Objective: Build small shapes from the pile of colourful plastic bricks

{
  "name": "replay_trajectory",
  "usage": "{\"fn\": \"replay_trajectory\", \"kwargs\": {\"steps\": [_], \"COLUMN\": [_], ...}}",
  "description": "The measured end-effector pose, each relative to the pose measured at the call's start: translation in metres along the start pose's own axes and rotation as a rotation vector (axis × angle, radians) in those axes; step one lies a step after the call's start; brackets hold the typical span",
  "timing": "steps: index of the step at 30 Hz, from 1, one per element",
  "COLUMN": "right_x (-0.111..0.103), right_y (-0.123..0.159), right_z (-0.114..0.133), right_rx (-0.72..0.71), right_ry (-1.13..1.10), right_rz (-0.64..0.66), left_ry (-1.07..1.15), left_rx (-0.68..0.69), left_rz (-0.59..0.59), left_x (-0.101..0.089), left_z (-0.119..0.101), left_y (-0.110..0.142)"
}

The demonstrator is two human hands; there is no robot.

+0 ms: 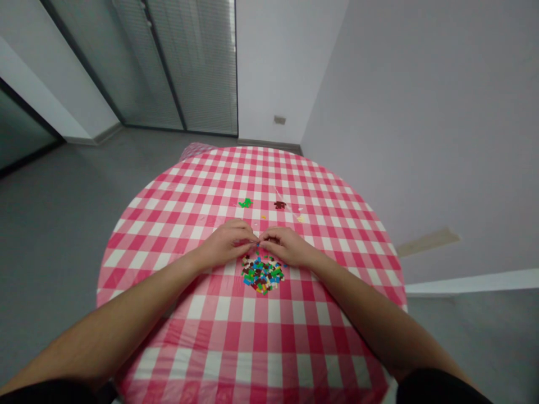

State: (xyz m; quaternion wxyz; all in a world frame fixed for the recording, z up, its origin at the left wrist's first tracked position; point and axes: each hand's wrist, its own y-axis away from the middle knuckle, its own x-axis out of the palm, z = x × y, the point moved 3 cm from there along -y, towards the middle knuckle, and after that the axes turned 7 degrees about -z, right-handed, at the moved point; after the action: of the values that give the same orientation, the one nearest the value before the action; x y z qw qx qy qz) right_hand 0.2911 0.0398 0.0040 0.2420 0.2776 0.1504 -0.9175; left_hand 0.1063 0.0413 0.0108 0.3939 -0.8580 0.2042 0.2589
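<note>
A heap of small coloured bricks in blue, green, brown and yellow lies on the round table with a red-and-white checked cloth. My left hand and my right hand meet just behind the heap, fingertips pinched together at the middle. Whatever they pinch is too small to name. Farther back lie a little green cluster, a little brown cluster and a few pale yellow bits.
The table stands in a room corner, with a white wall at the right and grey floor all round. Glass doors with blinds are at the back left. A wall socket sits low on the far wall.
</note>
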Motion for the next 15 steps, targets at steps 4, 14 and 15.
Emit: {"fn": "replay_trajectory", "kwargs": {"steps": [4,14,15], "right_x": [0.003,0.007,0.005], "right_y": [-0.003,-0.004,-0.004], "right_z": [-0.008,-0.012,-0.011], "right_rx": [0.062,0.114,0.106], "right_ry": [-0.094,-0.156,-0.131], "right_rz": [-0.052,-0.047,-0.049], "left_ry": [-0.029,-0.049,-0.056], "left_rx": [0.028,-0.014,-0.023], "left_rz": [0.005,0.006,0.017], "left_x": [0.001,0.001,0.001], "left_z": [-0.001,0.0,0.001], "left_y": [-0.001,0.0,-0.001]}}
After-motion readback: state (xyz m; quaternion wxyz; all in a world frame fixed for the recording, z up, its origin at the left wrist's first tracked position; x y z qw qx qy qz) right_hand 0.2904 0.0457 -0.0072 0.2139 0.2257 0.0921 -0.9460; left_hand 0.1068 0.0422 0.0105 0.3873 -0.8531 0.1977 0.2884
